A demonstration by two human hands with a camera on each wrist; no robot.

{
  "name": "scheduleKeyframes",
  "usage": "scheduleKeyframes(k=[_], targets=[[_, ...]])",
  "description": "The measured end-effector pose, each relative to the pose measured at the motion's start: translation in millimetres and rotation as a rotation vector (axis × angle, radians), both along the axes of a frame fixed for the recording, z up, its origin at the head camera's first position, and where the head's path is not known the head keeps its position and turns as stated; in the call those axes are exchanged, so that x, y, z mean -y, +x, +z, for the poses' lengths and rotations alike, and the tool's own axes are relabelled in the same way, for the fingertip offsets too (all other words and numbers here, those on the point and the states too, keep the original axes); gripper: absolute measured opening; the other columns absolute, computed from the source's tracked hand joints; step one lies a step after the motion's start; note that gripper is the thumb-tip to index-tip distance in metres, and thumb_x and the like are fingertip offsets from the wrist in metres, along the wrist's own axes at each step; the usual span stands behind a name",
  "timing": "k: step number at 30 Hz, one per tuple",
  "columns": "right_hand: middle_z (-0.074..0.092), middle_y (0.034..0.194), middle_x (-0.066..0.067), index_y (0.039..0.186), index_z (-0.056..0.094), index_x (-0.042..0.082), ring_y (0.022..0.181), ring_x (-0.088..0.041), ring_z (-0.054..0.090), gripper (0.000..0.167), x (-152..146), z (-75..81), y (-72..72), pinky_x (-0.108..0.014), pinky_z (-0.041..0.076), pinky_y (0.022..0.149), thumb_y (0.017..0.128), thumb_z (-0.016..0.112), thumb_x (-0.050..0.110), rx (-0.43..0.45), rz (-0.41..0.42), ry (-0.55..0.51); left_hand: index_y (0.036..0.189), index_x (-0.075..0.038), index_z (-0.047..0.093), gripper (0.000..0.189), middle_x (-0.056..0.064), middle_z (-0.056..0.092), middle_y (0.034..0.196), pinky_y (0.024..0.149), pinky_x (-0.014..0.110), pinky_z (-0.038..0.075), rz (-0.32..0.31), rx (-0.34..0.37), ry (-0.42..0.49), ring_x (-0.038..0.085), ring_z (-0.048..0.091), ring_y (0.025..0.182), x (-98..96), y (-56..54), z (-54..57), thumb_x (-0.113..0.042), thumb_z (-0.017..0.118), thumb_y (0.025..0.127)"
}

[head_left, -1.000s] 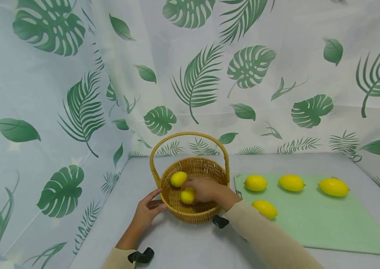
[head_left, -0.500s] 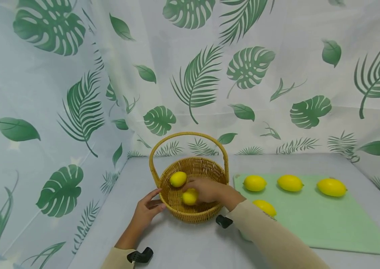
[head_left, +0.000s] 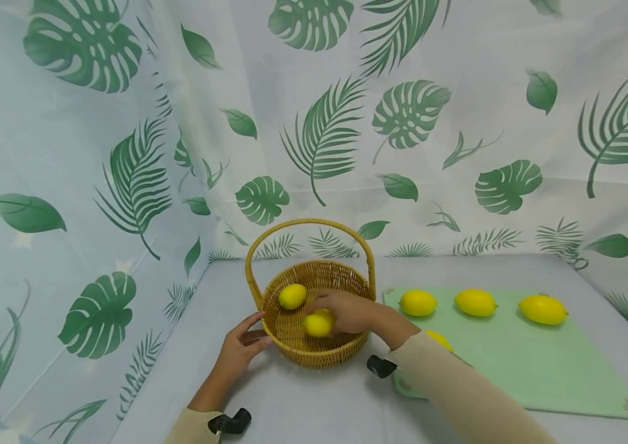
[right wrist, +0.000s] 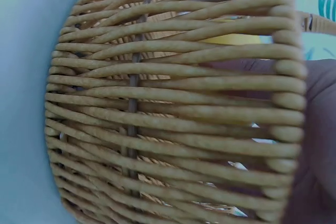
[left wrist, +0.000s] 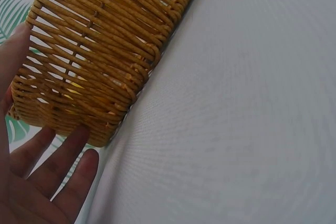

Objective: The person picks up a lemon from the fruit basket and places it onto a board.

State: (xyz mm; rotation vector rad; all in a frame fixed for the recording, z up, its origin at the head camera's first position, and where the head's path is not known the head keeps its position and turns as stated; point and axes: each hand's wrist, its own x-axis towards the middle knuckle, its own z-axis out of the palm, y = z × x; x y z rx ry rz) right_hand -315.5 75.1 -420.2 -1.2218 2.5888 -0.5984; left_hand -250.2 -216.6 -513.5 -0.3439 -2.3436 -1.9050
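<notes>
A round wicker basket [head_left: 314, 357] with a tall arched handle stands on the table. Inside it, my right hand [head_left: 350, 313] reaches over the right rim and grips a yellow lemon [head_left: 319, 323] low in the bowl. A second lemon [head_left: 292, 296] lies to the left of that one, by the basket's left wall. My left hand [head_left: 240, 348] is at the outside of the left wall; in the left wrist view its extended fingers [left wrist: 60, 163] and thumb touch the wicker. Seen from the right wrist, the woven wall mostly hides my right hand's fingers.
Right of the basket lies a pale green cutting board [head_left: 541, 370]. Three lemons sit along its far side, among them a middle lemon [head_left: 475, 303], and a nearer lemon [head_left: 438, 340] is partly covered by my right sleeve. A leaf-print curtain [head_left: 430, 154] hangs behind.
My right hand and the lemon it grips have shifted slightly to the right inside the basket. The right forearm now covers more of the nearer lemon. My left hand stays at the basket.
</notes>
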Motion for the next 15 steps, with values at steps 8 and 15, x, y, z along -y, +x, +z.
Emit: scheduleKeyframes(k=[8, 15], targets=[[0.050, 0.122, 0.011, 0.128, 0.064, 0.029, 0.111, -0.013, 0.049, 0.057, -9, 8.3, 9.9, -0.036, 0.043, 0.098, 0.079, 0.082, 0.008, -0.009, 0.004, -0.015, 0.142, -0.003, 0.048, 0.062, 0.016, 0.042, 0.147, 0.081, 0.031, 0.053, -0.020, 0.041, -0.006, 0.038, 0.059, 0.112, -6.0, 14.3, 26.9, -0.011, 0.075, 0.087], [0.051, 0.124, 0.010, 0.129, 0.064, 0.026, 0.114, -0.014, 0.049, 0.056, -19, 14.4, 16.9, -0.037, 0.043, 0.098, 0.079, 0.081, 0.009, -0.061, 0.025, -0.028, 0.143, -0.004, 0.047, 0.063, 0.014, 0.041, 0.148, 0.082, 0.032, 0.054, -0.009, 0.030, -0.005, 0.036, 0.059, 0.112, -1.6, 3.8, 8.8, -0.009, 0.075, 0.087]])
